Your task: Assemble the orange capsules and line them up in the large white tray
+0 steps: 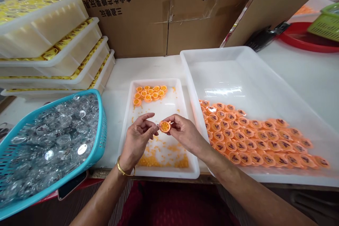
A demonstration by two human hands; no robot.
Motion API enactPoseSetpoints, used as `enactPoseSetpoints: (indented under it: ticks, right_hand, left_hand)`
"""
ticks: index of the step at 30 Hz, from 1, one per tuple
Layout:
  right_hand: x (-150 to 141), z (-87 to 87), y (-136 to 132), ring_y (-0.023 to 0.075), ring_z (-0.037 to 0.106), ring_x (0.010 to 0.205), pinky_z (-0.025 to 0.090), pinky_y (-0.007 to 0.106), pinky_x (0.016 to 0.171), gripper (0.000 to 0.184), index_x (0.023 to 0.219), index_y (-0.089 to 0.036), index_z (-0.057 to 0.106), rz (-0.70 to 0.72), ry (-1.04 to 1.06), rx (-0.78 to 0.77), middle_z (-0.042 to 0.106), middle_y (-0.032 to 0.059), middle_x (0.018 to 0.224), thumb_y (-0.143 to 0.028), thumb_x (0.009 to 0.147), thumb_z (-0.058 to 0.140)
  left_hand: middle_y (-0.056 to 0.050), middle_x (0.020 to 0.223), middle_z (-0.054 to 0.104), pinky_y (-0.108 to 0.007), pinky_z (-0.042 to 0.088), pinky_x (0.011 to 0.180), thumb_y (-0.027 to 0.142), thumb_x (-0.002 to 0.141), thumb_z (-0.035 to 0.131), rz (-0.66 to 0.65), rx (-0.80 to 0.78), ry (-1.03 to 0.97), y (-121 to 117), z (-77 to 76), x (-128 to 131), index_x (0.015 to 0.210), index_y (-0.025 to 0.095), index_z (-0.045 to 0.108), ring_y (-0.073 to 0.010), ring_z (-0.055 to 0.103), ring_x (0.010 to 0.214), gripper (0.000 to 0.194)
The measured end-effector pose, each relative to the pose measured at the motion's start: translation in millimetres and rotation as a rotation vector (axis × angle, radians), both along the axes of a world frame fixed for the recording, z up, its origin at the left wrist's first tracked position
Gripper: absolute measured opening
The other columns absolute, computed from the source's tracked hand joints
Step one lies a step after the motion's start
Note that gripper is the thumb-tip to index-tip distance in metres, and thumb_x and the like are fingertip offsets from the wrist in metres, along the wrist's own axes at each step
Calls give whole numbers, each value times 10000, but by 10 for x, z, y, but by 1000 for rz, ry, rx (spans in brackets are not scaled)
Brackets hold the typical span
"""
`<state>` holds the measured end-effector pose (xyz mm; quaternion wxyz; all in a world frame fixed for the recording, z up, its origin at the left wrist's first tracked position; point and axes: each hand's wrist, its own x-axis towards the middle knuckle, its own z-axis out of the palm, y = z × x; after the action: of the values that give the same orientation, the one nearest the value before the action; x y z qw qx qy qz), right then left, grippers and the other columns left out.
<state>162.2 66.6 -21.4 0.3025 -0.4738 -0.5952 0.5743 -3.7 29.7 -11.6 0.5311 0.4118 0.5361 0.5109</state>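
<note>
My right hand (182, 129) pinches a small orange toy teacup (165, 126) filled with yellow-orange candy bits. Close beside its left edge, my left hand (141, 136) has thumb and fingertips closed on something small, too hidden to name. Both hands are over a shallow white tray (194, 167). Inside it, loose yellow-orange candy bits (164, 160) are heaped along the near side. Several filled orange teacups (148, 97) stand grouped at its far left.
On the left, a turquoise basket (102, 127) holds clear plastic pieces. Behind it rise stacked white trays (90, 39) of yellow items. A larger white bin (225, 56) at right contains rows of orange cups with dark-patterned tops (249, 144). Cardboard (148, 39) stands behind.
</note>
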Motion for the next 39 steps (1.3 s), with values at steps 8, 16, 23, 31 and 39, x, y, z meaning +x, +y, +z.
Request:
enactPoseSetpoints:
  ticks: [8, 16, 23, 31, 39]
  right_hand:
    - [-9, -16, -4, 148, 627, 727, 512, 296, 683, 101, 887, -205, 592, -11, 2, 23, 657, 10, 795, -243, 795, 579]
    - [-15, -22, -18, 140, 629, 734, 499, 267, 661, 109, 914, -214, 597, -10, -4, 88, 671, 10, 812, -194, 821, 544]
    - [-20, -23, -15, 135, 623, 695, 494, 264, 654, 185, 948, -209, 601, -25, -71, 137, 653, 1, 753, -129, 805, 515]
    - [-23, -40, -14, 133, 627, 731, 494, 262, 680, 227, 944, -202, 615, -60, -84, 180, 669, 18, 841, -91, 787, 496]
    - [-23, -18, -10, 136, 619, 714, 489, 267, 678, 145, 904, -198, 611, -76, -94, 175, 660, 12, 794, -153, 812, 508]
  left_hand:
    - [-2, 721, 652, -209, 431, 584, 293, 748, 702, -88, 20, 107, -10, 38, -14, 861, 182, 709, -94, 541, 645, 158]
    - [13, 715, 629, -200, 427, 593, 279, 764, 691, -64, 36, 128, 1, 3, 35, 865, 204, 715, -84, 527, 649, 129]
    - [4, 754, 594, -209, 436, 564, 256, 788, 646, -26, 62, 199, 42, -9, 147, 897, 201, 719, -81, 534, 620, 143]
    - [11, 669, 585, -204, 419, 533, 305, 761, 669, 43, -6, 192, 87, -30, 190, 900, 174, 712, -80, 519, 573, 196]
    - [15, 560, 595, -183, 401, 491, 323, 722, 699, 7, -171, 42, 106, -11, 231, 878, 136, 702, -73, 505, 517, 244]
